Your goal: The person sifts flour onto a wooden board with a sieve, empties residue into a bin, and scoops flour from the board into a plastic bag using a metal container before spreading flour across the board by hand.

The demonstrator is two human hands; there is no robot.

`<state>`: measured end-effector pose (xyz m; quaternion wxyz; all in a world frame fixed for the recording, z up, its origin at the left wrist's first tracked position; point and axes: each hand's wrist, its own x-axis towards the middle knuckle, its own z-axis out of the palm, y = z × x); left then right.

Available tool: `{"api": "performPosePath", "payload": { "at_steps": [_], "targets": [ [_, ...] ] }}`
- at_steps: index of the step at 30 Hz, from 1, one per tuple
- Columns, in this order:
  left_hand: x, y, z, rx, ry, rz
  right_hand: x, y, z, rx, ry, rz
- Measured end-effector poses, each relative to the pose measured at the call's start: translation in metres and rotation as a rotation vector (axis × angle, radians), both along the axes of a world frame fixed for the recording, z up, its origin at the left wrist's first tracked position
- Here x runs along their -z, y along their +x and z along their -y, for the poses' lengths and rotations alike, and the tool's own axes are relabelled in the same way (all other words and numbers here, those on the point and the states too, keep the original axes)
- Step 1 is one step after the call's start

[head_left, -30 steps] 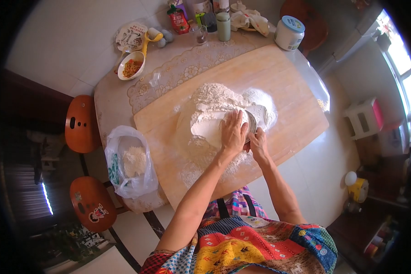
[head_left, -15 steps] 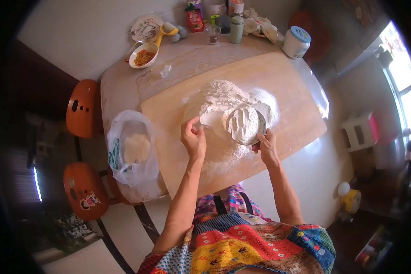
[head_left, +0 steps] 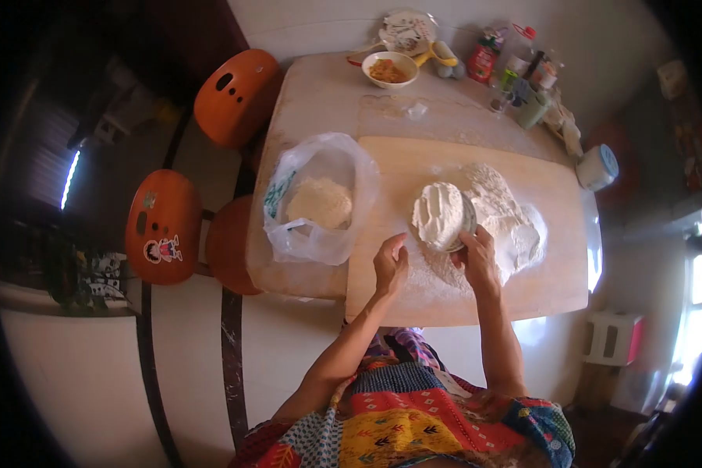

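Observation:
My right hand (head_left: 477,259) grips the rim of a round bowl (head_left: 469,217) heaped with white flour (head_left: 439,216). The bowl is tilted and held above the wooden board (head_left: 546,300), just left of a large flour pile (head_left: 501,218). Lower left of the bowl, my left hand (head_left: 391,265) hovers over the board with loosely curled fingers and nothing visible in them. Left of that hand, a clear plastic bag (head_left: 363,183) stands open on the table with pale flour (head_left: 320,203) inside.
Along the table's far side are a bowl of food (head_left: 388,72), a red pouch (head_left: 482,62), a green cup (head_left: 533,109) and several bottles. A white jar with a blue lid (head_left: 598,168) stands at the right edge. Orange chairs (head_left: 164,226) line the left side.
My view has swung left, bringing the bag nearer the middle. The flour-filled bowl has moved left from over the pile toward the bag, in my right hand. My left hand has stayed beside it.

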<state>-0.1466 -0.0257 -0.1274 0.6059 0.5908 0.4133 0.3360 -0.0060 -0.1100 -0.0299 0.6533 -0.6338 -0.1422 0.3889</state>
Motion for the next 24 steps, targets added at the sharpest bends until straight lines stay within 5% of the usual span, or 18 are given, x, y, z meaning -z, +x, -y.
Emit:
{"api": "performPosePath", "payload": {
  "at_steps": [10,13,15,19,24],
  "targets": [
    [-0.007,-0.026,-0.008,0.005,0.242,-0.103,0.016,-0.058,-0.157,-0.279,-0.112,0.090],
    [-0.007,-0.030,-0.008,-0.008,0.140,-0.016,0.042,-0.067,-0.194,-0.326,-0.263,0.387],
    [-0.009,-0.033,-0.008,-0.016,0.140,-0.024,0.057,-0.076,-0.210,-0.328,-0.134,1.104],
    [-0.004,-0.036,-0.013,-0.022,0.253,-0.089,0.062,-0.093,-0.220,-0.506,-0.172,1.436],
    [-0.002,-0.032,-0.017,-0.012,0.224,-0.100,0.057,-0.098,-0.218,-0.634,-0.179,1.553]
  ]
}}
